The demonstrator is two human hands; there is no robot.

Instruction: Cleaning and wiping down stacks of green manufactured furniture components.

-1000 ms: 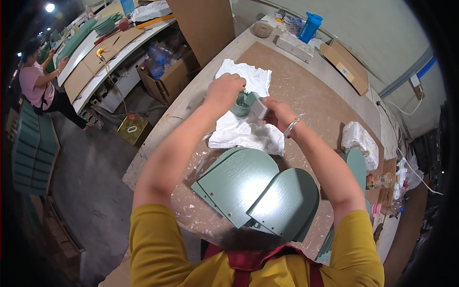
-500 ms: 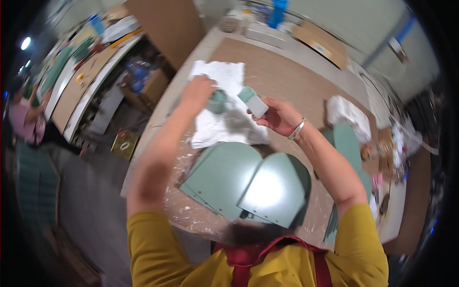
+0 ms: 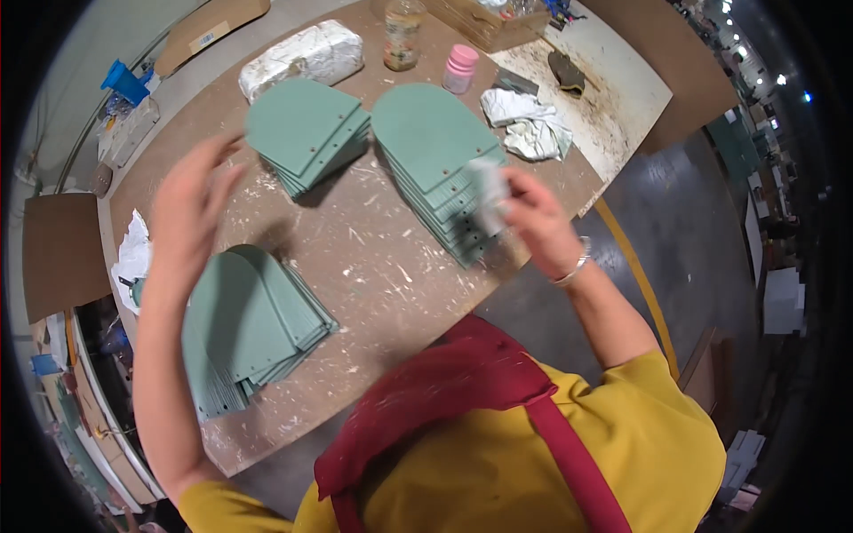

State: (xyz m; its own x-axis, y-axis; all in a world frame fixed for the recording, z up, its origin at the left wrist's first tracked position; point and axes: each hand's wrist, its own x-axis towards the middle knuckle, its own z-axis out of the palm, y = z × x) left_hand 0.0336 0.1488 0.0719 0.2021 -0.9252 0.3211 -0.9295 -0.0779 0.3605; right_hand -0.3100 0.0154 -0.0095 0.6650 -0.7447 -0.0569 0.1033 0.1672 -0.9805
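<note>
My right hand (image 3: 544, 224) grips a small white-and-green block (image 3: 487, 197), blurred by motion, its material unclear. The block is over the near right edge of a tall stack of green round-ended panels (image 3: 431, 133) with small holes along their straight ends; whether it touches them I cannot tell. My left hand (image 3: 197, 182) is empty, its fingers apart, beside a second stack of the same green panels (image 3: 298, 124). Below that hand, a third, fanned-out pile of green panels (image 3: 253, 311) lies near the table's front left, partly behind my left forearm.
Along the back of the brown table (image 3: 346, 231) lie a white wrapped bundle (image 3: 302, 58), a jar (image 3: 402, 40), a pink bottle (image 3: 460, 69) and crumpled white cloth (image 3: 531, 124). Another white cloth (image 3: 131, 249) is at the left. The table's front edge runs close to my body.
The view has swung right. My left hand has left the green round item on the white cloth. My right hand has carried the block over to the tall panel stack.
</note>
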